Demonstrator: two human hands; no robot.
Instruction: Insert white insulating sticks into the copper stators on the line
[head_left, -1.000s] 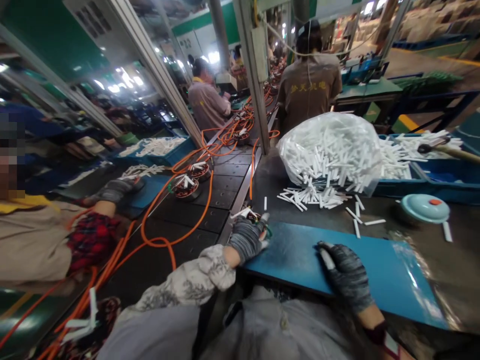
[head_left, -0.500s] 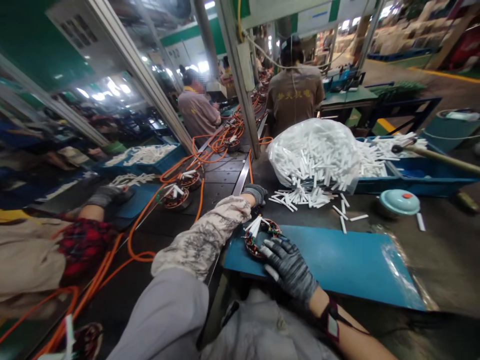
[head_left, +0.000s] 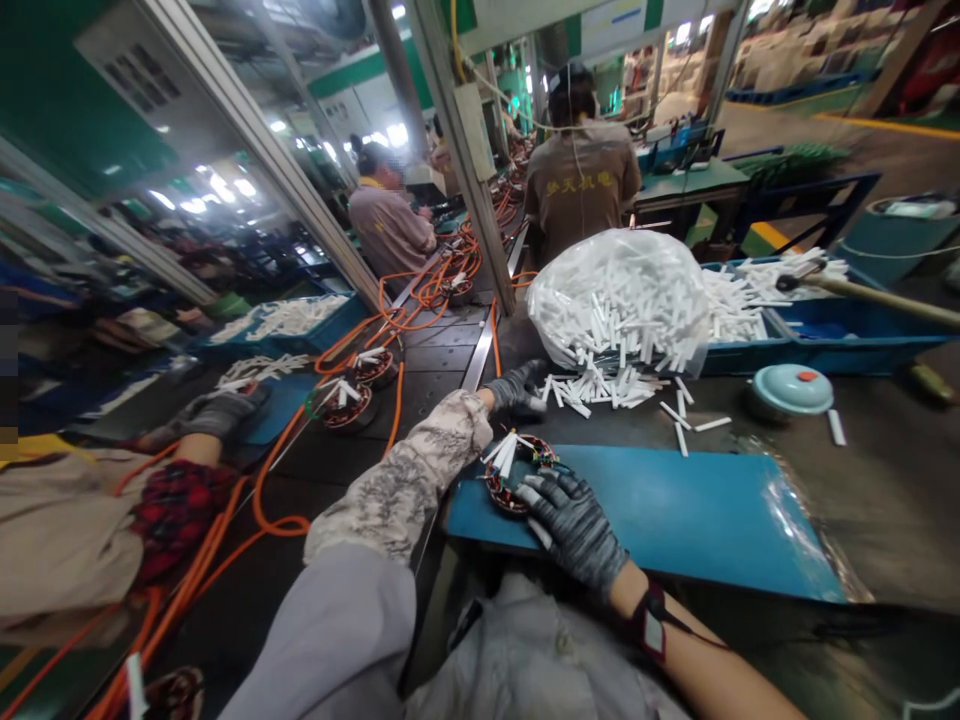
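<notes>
L hand [head_left: 519, 390] now by tubes [head_left: 611, 388], coil ring [head_left: 496, 490] nr L edge of mat [head_left: 675, 510]

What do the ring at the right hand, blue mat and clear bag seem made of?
Ring: likely copper wire, reddish-brown, wound-looking. Blue mat: perhaps rubber or plastic, smooth, softly shiny. Clear bag: apparently thin plastic film, glossy, wrinkled.

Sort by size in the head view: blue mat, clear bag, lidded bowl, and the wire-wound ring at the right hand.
1. Blue mat
2. Clear bag
3. Lidded bowl and wire-wound ring look too alike to rank; the right hand partly covers the ring.
</notes>
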